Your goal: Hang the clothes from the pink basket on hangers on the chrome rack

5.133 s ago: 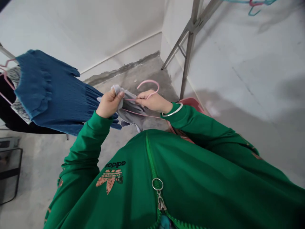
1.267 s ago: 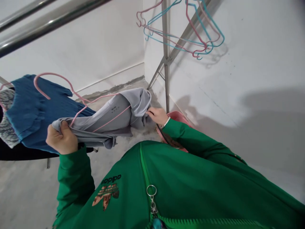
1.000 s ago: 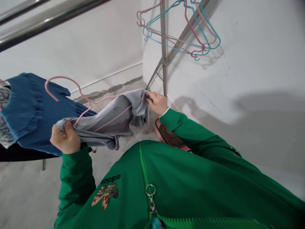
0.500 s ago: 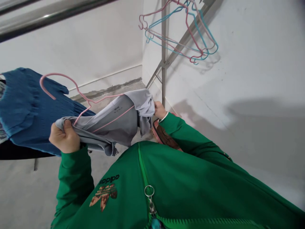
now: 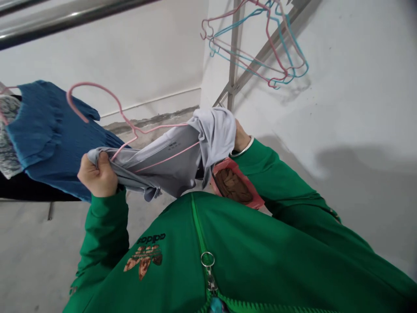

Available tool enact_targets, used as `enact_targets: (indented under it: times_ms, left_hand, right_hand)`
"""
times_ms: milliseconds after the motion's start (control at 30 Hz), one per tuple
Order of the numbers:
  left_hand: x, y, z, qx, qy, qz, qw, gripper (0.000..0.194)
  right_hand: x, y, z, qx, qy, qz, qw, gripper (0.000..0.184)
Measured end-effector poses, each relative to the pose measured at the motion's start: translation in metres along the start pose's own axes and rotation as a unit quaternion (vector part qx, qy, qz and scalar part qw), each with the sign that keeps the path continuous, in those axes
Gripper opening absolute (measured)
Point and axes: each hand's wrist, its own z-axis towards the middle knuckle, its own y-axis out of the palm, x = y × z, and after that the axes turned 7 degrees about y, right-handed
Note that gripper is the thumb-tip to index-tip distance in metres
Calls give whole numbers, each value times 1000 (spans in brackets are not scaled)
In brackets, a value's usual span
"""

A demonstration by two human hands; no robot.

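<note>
A light grey shirt [image 5: 176, 174] is stretched across a pink hanger [image 5: 133, 128] in front of my body. The hanger's hook points up to the left, and its lower bar shows inside the neck opening. My left hand [image 5: 99, 174] is closed around the shirt's left shoulder, close to the hanger's arm. At the shirt's other shoulder, where cloth bunches over the hanger's end, is my right hand [image 5: 241, 137]. Its fingers are mostly hidden behind the cloth but appear to grip it.
Several pink and blue hangers [image 5: 286, 71] hang at the upper right by a metal frame [image 5: 233, 65]. A blue ruffled garment [image 5: 61, 139] hangs at left. A metal rail [image 5: 74, 15] crosses the upper left. Below my right arm is a pink basket [image 5: 259, 202] holding brown cloth [image 5: 233, 184].
My right hand has moved outward and up, with more of the shirt's right shoulder now over the hanger's end. My left hand keeps its hold. More of the pink basket shows.
</note>
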Motion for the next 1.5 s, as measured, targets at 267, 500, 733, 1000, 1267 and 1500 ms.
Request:
enact_targets:
  times_ms: [267, 500, 733, 1000, 1267, 1500]
  left_hand:
    - [-2, 6, 27, -91, -40, -13, 995, 18]
    - [-33, 2, 54, -86, -215, -174, 957, 7]
    - [8, 6, 16, -165, -362, -368, 841, 30]
    - [34, 25, -72, -413, -228, -396, 788, 34]
    - [-48, 5, -9, -209, -15, 23, 978, 51]
    - [-59, 36, 6, -222, -122, -182, 950, 58]
  right_hand:
    - [-54, 0, 2, 50, -123, -261, 956, 48]
    - [-61, -12, 6, 132, -230, -561, 784, 31]
    - [-54, -8, 7, 212, -261, -588, 735, 6]
    - [14, -14, 5, 289, -311, -435, 794, 9]
    - [31, -39, 1, 305, -273, -323, 853, 19]
    - [23, -44, 0, 304, -241, -317, 865, 21]
